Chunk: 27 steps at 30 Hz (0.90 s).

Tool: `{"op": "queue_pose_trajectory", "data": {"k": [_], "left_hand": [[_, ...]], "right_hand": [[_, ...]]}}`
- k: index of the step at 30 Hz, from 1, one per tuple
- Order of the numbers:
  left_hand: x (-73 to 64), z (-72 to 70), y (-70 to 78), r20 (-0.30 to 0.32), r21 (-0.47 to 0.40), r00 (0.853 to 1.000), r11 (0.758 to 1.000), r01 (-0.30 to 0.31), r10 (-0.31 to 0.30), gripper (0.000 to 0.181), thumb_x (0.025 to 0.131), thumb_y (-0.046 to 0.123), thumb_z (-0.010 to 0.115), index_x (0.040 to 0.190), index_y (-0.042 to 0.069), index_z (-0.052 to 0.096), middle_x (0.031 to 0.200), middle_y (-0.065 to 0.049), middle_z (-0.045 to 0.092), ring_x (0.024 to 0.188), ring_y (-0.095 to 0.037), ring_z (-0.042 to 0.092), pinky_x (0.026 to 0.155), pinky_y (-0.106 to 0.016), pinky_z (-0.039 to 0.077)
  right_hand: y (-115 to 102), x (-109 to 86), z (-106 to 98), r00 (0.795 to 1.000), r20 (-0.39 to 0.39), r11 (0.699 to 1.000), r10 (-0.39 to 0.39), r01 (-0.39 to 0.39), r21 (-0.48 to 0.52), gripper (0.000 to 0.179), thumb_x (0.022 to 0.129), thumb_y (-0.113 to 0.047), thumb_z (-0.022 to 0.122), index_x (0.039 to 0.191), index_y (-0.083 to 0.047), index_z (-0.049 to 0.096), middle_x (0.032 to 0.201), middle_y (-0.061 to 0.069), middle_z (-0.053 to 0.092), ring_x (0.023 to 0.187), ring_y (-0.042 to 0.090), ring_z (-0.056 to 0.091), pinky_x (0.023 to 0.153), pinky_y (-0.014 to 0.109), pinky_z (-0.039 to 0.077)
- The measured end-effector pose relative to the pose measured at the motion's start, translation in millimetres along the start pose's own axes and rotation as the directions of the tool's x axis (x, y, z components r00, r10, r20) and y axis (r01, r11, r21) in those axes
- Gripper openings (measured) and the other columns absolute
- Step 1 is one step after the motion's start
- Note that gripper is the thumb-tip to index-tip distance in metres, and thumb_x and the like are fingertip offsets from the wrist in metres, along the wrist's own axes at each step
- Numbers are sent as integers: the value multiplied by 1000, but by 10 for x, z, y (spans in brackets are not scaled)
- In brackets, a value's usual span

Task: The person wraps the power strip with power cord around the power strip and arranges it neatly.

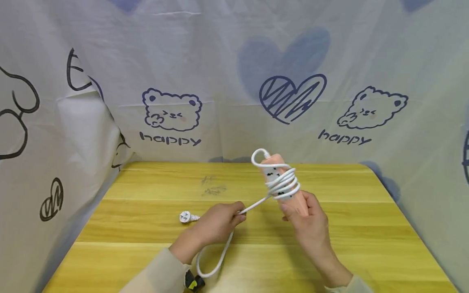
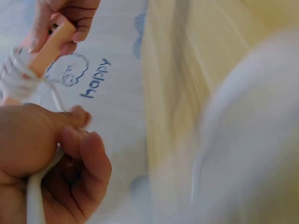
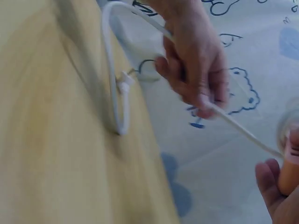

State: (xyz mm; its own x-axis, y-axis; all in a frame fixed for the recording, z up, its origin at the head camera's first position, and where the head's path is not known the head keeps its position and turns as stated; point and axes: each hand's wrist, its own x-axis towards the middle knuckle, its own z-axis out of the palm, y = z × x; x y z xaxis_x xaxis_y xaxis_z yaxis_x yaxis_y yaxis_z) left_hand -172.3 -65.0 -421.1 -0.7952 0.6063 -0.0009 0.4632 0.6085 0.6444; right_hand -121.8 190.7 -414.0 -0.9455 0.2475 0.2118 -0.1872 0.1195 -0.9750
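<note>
My right hand (image 1: 313, 228) grips the lower end of a pink power strip (image 1: 276, 160), held tilted above the table with its white socket face showing. Several turns of white cord (image 1: 286, 183) are wound around the strip's middle. To the left, my left hand (image 1: 218, 221) pinches the cord between thumb and fingers, and the stretch from there to the strip runs straight. Below that hand the cord hangs in a loop (image 1: 210, 274). Its white plug (image 1: 185, 217) shows just left of the left hand. In the left wrist view the wound cord (image 2: 21, 74) wraps the strip.
Under both hands lies a wood-grain table (image 1: 146, 203) with faint dark marks near its back. A pale cloth (image 1: 227, 81) printed with bears and hearts hangs behind the table and along its sides. A dark band with a yellow patch (image 1: 193, 281) sits at the left cuff.
</note>
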Motion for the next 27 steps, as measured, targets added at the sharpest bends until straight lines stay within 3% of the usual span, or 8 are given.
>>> {"op": "queue_pose_trajectory", "data": {"k": [5, 9, 12, 15, 18, 20, 23, 27], "left_hand": [[-113, -120, -103, -12, -361, 988, 922, 137, -152, 29, 112, 33, 54, 92, 13, 64, 62, 4, 42, 49, -10, 37, 46, -23, 33], [-179, -206, -131, -12, -373, 994, 923, 100, -112, 32, 112, 35, 53, 93, 13, 68, 64, 5, 39, 54, -11, 32, 51, -24, 29], [-212, -257, -99, 48, -437, 994, 893, 109, -98, 30, 112, 36, 53, 100, 14, 70, 64, 4, 38, 53, -12, 32, 50, -25, 30], [-236, -306, -36, 67, -384, 995, 918, 94, -74, 25, 110, 37, 56, 100, 19, 71, 67, 6, 42, 57, -11, 36, 54, -26, 33], [-255, -376, 47, 11, -168, 1000, 986, 14, -13, 20, 109, 38, 60, 95, 26, 69, 66, 9, 42, 58, -7, 34, 56, -25, 33], [-253, -425, 99, -76, -1, 996, 999, -46, 46, 15, 106, 36, 66, 95, 28, 71, 63, 12, 43, 55, -4, 34, 53, -24, 32], [-233, -477, 163, -248, 223, 955, 969, -106, 162, 8, 100, 34, 75, 95, 28, 78, 65, 17, 52, 54, -1, 37, 50, -22, 32], [-204, -501, 227, -406, 441, 831, 878, -185, 379, 7, 91, 31, 85, 96, 27, 83, 72, 17, 58, 61, -3, 45, 51, -22, 36]], "right_hand": [[-89, 212, -173, 978, -199, 996, -56, 67, 51, 30, 95, -4, 78, 120, -6, 62, 94, 1, 71, 77, 12, 73, 63, 27, 62], [-97, 304, -295, 967, -248, 998, -57, 51, -31, 31, 97, -10, 78, 123, -8, 61, 95, 0, 71, 77, 7, 73, 63, 25, 62], [-62, 305, -333, 960, -262, 981, -102, 53, -186, 38, 96, -15, 80, 127, -3, 61, 94, 3, 70, 72, 4, 71, 60, 23, 61], [-17, 303, -343, 940, -270, 916, -207, 89, -392, 43, 94, -19, 82, 129, -2, 63, 92, 9, 70, 68, 9, 66, 57, 22, 55], [19, 314, -332, 918, -227, 799, -325, 139, -584, 46, 93, -22, 84, 128, -1, 63, 93, 16, 68, 71, 23, 64, 58, 31, 47], [41, 326, -319, 907, -167, 725, -387, 188, -663, 48, 92, -20, 84, 127, 4, 62, 94, 21, 67, 74, 34, 62, 60, 41, 46], [49, 335, -288, 915, -76, 644, -397, 218, -733, 47, 92, -18, 84, 124, 8, 60, 95, 24, 67, 75, 41, 65, 60, 53, 50], [-3, 343, -223, 954, 60, 557, -294, 222, -800, 44, 94, -20, 82, 118, 8, 59, 91, 22, 66, 70, 37, 62, 58, 53, 49]]}}
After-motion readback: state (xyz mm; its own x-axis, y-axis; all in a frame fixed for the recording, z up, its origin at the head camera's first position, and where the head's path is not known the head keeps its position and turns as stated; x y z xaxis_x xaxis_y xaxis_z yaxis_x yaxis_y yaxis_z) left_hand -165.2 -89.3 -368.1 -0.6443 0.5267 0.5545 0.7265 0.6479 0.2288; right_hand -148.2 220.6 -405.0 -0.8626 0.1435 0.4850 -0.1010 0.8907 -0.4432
